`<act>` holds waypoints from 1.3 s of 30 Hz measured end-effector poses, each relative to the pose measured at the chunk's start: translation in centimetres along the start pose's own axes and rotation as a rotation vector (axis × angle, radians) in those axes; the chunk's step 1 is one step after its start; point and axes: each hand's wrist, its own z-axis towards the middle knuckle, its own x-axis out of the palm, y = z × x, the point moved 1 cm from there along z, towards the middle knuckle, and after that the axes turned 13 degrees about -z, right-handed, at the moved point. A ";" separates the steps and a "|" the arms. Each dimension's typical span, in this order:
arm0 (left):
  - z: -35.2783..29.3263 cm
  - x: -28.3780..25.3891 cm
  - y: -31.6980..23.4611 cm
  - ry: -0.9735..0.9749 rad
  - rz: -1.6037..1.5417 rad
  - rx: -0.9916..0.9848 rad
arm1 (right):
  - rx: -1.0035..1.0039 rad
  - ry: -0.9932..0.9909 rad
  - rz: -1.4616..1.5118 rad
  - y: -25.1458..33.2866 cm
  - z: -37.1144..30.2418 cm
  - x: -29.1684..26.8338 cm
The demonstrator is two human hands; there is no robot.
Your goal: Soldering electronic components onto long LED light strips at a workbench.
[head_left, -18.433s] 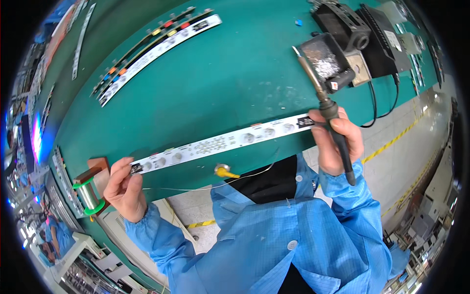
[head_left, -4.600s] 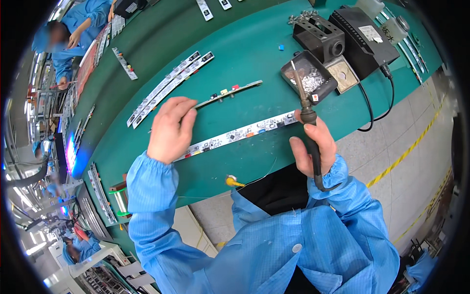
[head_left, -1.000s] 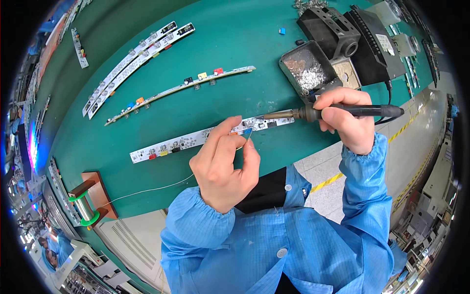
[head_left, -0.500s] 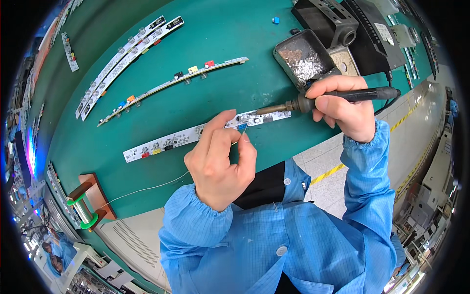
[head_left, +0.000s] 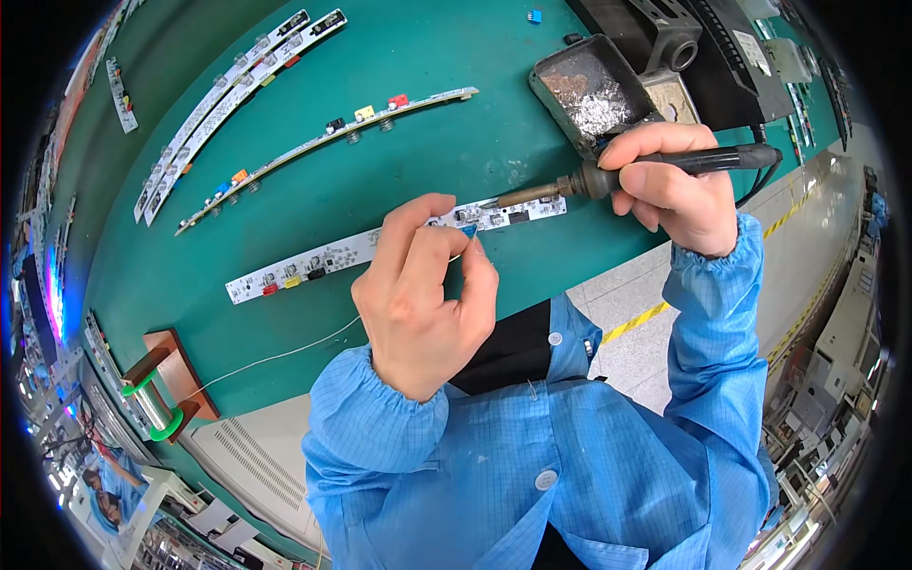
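A long white circuit board (head_left: 347,253) with small red, yellow, black and blue parts lies across the green table in front of me. My right hand (head_left: 676,185) grips a soldering iron (head_left: 589,180) like a pen, its tip resting at the board's right part. Just left of that tip is my left hand (head_left: 425,294), index finger on the board and thumb near a blue connector (head_left: 468,231). Thin solder wire (head_left: 285,357) runs from a spool (head_left: 157,407) into the left hand's closed fingers, which partly hide the board's middle.
Behind my right hand stands a dark metal tray (head_left: 594,95) with solder scraps, beside an iron holder and a black box (head_left: 727,71). Another populated board (head_left: 323,142) and two strip boards (head_left: 228,104) lie farther back. A small blue part (head_left: 534,16) sits at the far edge.
The whole view has shifted slightly, so the table items appear higher. The iron's tip stays at about the same place on the board, and both hands keep their holds.
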 end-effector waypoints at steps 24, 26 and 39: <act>-2.1 -1.3 -1.4 0.034 -0.004 0.190 | -0.708 -0.829 -0.603 -6.3 -5.9 4.0; -2.3 -2.0 -1.6 0.038 0.042 0.196 | -0.554 -0.696 -0.749 -6.8 -5.6 4.3; -3.2 -17.5 3.9 -0.272 0.344 -0.122 | -0.642 -0.578 -0.746 -4.6 -3.5 7.5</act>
